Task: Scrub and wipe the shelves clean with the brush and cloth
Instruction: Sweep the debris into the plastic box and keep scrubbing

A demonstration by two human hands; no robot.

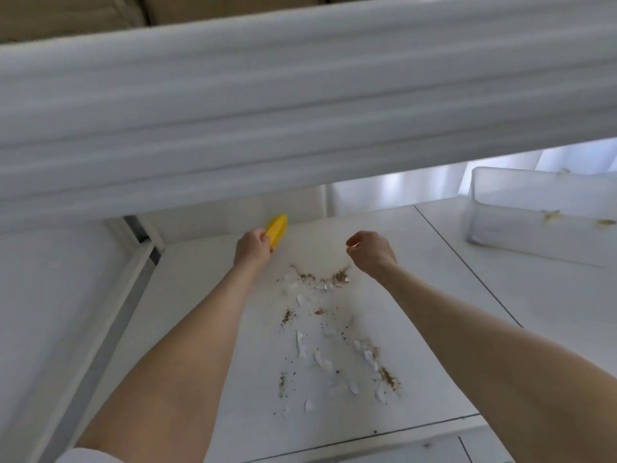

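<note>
shelf (187, 282): brown crumbs (387, 377) and white scraps (302, 342) lie from 6 o'clock to centre. beyond them, left hand (252, 247) grips the yellow brush (276, 228) at 11 o'clock. right hand (370, 250), 1 o'clock, is curled with nothing visible in it. step judged: scrubbing about to start; next move calls for bristles drawn through the debris. cloth not in view. clear bin (534, 215) at 2 o'clock. no legible writing.

Upper shelf (300, 105) overhangs — bin (541, 215) right.
</note>
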